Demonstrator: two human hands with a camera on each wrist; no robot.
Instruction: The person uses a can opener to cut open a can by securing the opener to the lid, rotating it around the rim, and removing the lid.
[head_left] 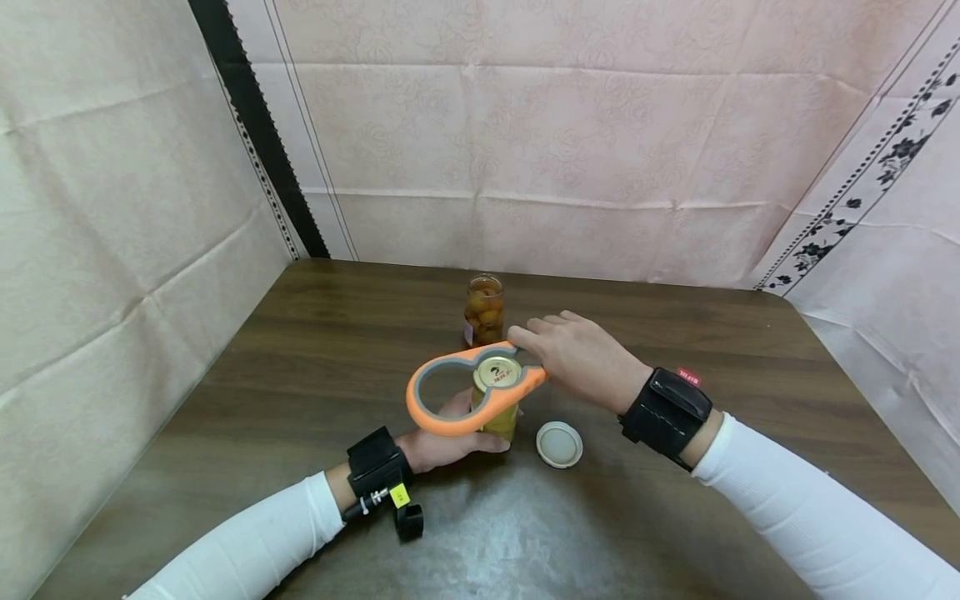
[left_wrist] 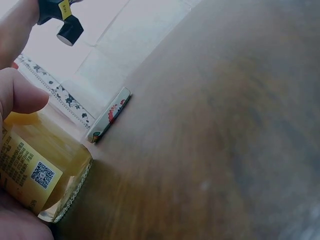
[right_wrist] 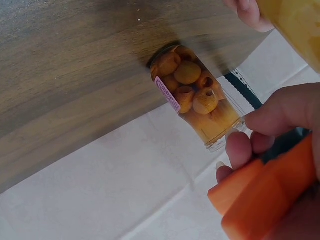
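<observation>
Across brown surface [head_left: 330, 358], backed by pale cloth [head_left: 525, 142] | wrapping capped jar [head_left: 504, 425] in left grip [head_left: 448, 446], nearside of fruit jar [head_left: 484, 312] | clasping opener [head_left: 497, 407] in right grip [head_left: 583, 354], looped about lid [head_left: 498, 372] (contact unclear) | likely weighty, slick, breakable jar, best held round body; likely light, stiff opener, best held by handles

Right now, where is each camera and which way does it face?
Head: worn on head, facing forward and down at the table; left grip, right grip, sleeves show.
Left wrist: worn there, facing yellow jar and white lid; left grip, strapped wrist show.
Right wrist: worn there, facing brown jar; both grips show partly.
Head and right wrist share the orange tool.
</observation>
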